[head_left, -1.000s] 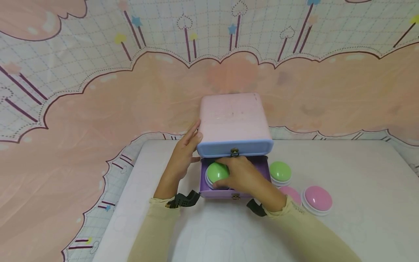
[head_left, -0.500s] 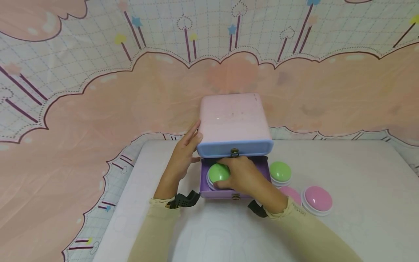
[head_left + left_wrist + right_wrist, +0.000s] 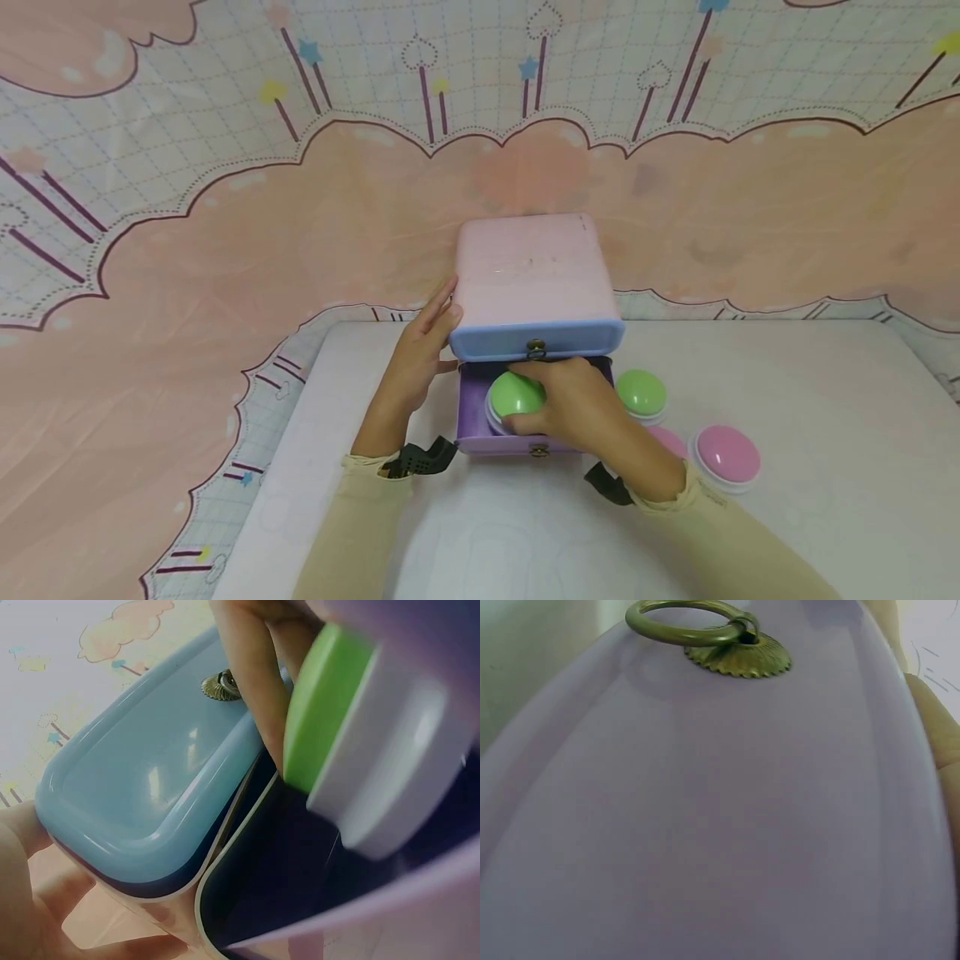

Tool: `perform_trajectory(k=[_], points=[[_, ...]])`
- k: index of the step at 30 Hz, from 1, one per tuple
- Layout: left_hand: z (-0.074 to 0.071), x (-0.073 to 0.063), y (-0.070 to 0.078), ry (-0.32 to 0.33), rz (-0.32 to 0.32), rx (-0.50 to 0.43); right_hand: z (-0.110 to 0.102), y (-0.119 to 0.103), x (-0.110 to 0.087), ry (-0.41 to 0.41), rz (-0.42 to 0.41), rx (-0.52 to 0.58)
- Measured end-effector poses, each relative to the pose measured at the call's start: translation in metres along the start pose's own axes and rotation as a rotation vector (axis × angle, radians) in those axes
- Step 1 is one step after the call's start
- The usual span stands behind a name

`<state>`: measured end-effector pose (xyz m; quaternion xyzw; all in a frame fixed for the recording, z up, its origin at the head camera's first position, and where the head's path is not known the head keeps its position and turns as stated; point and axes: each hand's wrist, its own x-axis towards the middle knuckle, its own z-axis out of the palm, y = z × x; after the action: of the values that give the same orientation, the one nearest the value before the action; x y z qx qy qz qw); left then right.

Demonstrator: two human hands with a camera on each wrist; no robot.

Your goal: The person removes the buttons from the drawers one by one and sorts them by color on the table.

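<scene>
So the fingers of your right hand have a decent pinch on the round light with a lime-green dome and white base, thumb on the near side, the others on the far side. It's inside the glossy purple drawer around those fingers, though I can't tell if the base touches the bottom. If you can, I'd get the grip lower, onto that base, since the smooth dome looks slippery. Watch your knuckles too: the shiny light-blue front panel sits just beyond them, so angling the light toward you is probably safer than going straight up. Your left hand looks good, fingers nearly straight along the side of the pink-topped box; steady pressure there should stop it sliding on the smooth white worktop. Mind the second green-domed light, just right of your right-hand fingers.
</scene>
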<state>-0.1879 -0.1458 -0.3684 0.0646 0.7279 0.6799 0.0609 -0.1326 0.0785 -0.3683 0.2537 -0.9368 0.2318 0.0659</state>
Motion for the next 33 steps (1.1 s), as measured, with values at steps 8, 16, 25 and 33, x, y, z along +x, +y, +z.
perform_trajectory(k=[8, 16, 25, 33], points=[[0.000, 0.001, -0.002, 0.008, 0.001, 0.012, -0.010, 0.005, -0.010, 0.031, 0.030, -0.043], [0.000, 0.002, -0.003, 0.015, 0.004, 0.021, -0.017, 0.008, -0.018, 0.057, 0.045, -0.057], [0.001, 0.002, -0.003, 0.007, -0.001, -0.003, -0.026, 0.011, -0.026, 0.092, 0.083, -0.106], [0.001, 0.002, -0.002, 0.011, -0.008, 0.001, -0.035, 0.016, -0.031, 0.087, 0.104, -0.098]])
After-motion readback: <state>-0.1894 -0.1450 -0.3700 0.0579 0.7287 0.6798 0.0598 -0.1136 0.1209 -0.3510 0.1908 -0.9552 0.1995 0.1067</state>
